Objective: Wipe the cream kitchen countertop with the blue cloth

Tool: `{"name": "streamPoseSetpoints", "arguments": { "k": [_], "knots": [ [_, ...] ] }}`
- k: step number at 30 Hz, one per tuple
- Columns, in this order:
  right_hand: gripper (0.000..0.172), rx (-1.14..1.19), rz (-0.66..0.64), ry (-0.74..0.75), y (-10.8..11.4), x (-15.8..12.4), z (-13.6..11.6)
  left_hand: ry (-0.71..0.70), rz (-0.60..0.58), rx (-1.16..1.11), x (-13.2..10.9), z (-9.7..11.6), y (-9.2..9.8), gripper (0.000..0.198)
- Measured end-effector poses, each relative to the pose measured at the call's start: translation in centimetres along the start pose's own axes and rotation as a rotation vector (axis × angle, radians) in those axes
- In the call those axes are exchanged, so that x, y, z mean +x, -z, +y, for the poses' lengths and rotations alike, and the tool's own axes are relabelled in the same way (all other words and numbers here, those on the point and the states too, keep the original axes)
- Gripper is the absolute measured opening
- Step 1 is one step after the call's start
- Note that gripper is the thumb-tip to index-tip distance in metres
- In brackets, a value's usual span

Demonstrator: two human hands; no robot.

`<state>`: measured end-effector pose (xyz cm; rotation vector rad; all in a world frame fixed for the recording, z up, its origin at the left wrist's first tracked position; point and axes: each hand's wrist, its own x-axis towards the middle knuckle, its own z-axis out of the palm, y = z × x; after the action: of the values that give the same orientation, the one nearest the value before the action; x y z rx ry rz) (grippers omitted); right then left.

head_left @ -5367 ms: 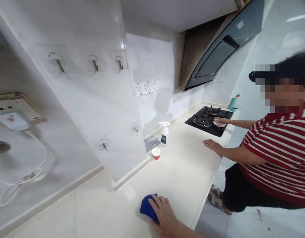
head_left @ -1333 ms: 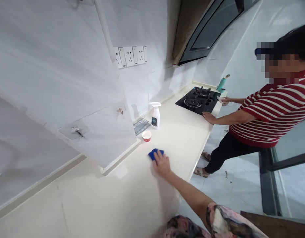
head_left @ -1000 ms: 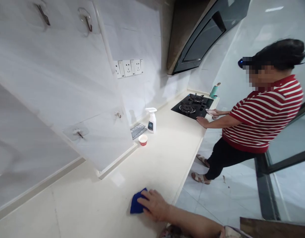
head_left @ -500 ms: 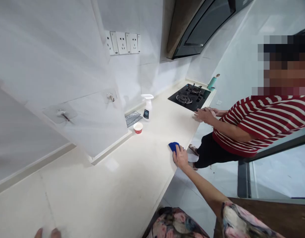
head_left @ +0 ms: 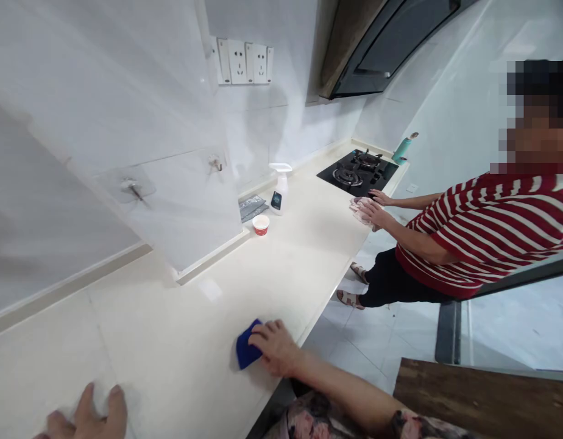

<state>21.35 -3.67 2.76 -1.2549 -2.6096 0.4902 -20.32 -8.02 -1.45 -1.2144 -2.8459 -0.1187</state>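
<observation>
Soft blue cloth (head_left: 247, 345) flat on the smooth cream worktop (head_left: 172, 347), pressed under the curled right hand (head_left: 276, 347). Open left hand (head_left: 87, 414), fingers apart, off to that hand's left. Ahead of the right hand, white spray bottle (head_left: 279, 189) and small red-and-white cup (head_left: 261, 224).

Left hand (head_left: 87, 413) cut off at the bottom edge, its fingers (head_left: 117, 403) motion-blurred.

Home kitchen. Black gas hob (head_left: 357, 172) was set into pale stone counter (head_left: 172, 353); angled range hood (head_left: 391, 42) hung above hob, teal flask (head_left: 402, 150) stood just behind it, spray bottle (head_left: 279, 190) and wall sockets (head_left: 244, 61) were left of it, tiled floor (head_left: 354, 360) below it.
</observation>
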Motion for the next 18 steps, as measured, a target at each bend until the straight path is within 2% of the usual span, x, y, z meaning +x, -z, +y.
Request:
{"name": "streamPoseSetpoints", "arguments": {
  "k": [2, 5, 8, 10, 13, 15, 18],
  "knots": [
    [0.053, -0.015, 0.009, -0.091, 1.9, -0.6, 3.1, 0.038, -0.013, -0.155, -0.2, 0.7, 1.3, 0.083],
    [0.056, -0.046, 0.063, -0.188, 4.4, -2.0, 7.4, 0.024, -0.169, -0.23, 0.0, 0.6, 3.4, 0.09],
    [0.053, -0.042, 0.064, -0.168, 5.3, -3.9, 8.6, -0.007, -0.224, -0.282, 0.0, -1.3, 5.1, 0.088],
    [0.045, -0.025, 0.03, -0.093, 4.7, -5.2, 7.3, 0.022, -0.179, -0.29, -0.8, -2.8, 5.7, 0.087],
    [0.034, 0.029, -0.062, 0.064, 2.7, -6.3, 3.4, 0.071, -0.132, -0.262, -2.9, -4.4, 5.7, 0.086],
    [0.031, 0.072, -0.138, 0.172, 1.3, -5.7, 0.3, 0.058, -0.128, -0.228, -4.2, -4.7, 5.1, 0.083],
    [0.034, 0.108, -0.247, 0.378, -1.0, -3.3, -4.9, 0.036, -0.099, -0.173, -5.1, -4.7, 4.1, 0.081]
  ]
}}
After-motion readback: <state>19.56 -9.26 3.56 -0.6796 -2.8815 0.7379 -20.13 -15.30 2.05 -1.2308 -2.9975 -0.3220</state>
